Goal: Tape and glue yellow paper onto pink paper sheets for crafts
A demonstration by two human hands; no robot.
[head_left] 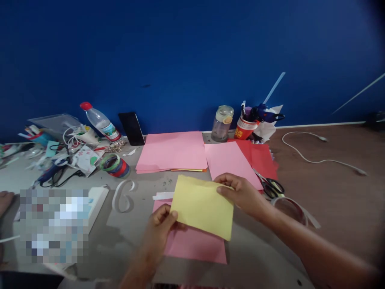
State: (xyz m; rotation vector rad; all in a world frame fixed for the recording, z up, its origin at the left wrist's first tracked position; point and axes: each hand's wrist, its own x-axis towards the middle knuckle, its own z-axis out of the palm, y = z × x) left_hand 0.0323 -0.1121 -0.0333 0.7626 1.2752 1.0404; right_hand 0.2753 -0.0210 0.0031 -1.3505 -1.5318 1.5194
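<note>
A sheet of yellow paper (pixel 203 206) is held up between both my hands, slightly tilted. My left hand (pixel 164 222) pinches its left edge near the lower corner, thumb on top. At the upper right corner, my right hand (pixel 237 192) grips it between thumb and fingers. Beneath it lies a pink sheet (pixel 198 249) on the table, partly covered by the yellow one. A white strip (pixel 163 196) rests along the pink sheet's upper left edge.
Behind are a pink paper stack (pixel 174 151), another pink sheet (pixel 230 156) and red paper (pixel 263 158). Scissors (pixel 272 188) and a clear tape roll (pixel 290 210) lie right. Left are tape rolls (pixel 116 166), a bottle (pixel 104 124) and a phone (pixel 131 128). Another person's hand (pixel 5 200) shows far left.
</note>
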